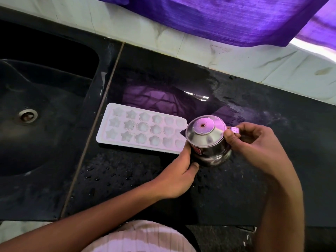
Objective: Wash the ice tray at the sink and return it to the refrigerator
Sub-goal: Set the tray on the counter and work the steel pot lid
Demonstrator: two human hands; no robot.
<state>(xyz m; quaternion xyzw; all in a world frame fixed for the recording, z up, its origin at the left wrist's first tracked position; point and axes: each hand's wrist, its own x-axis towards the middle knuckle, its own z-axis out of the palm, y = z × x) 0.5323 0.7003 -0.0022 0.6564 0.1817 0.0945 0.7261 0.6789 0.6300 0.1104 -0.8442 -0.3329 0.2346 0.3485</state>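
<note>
A white ice tray point(140, 130) with star, flower and heart moulds lies flat on the wet black counter point(236, 188), just right of the sink point(41, 110). At the tray's right end stands a small steel kettle point(209, 140) with its lid on. My left hand point(180, 173) holds the kettle's lower left side, fingers curled round its body. My right hand point(254, 144) grips the kettle's handle on its right, with the thumb against the lid rim. The kettle hides the tray's right edge.
The dark sink has a metal drain point(28, 115) at the left. A white tiled wall point(200, 46) runs behind the counter, with purple cloth point(227, 17) hanging over it. Water drops cover the counter. A striped garment point(141, 237) shows at the bottom.
</note>
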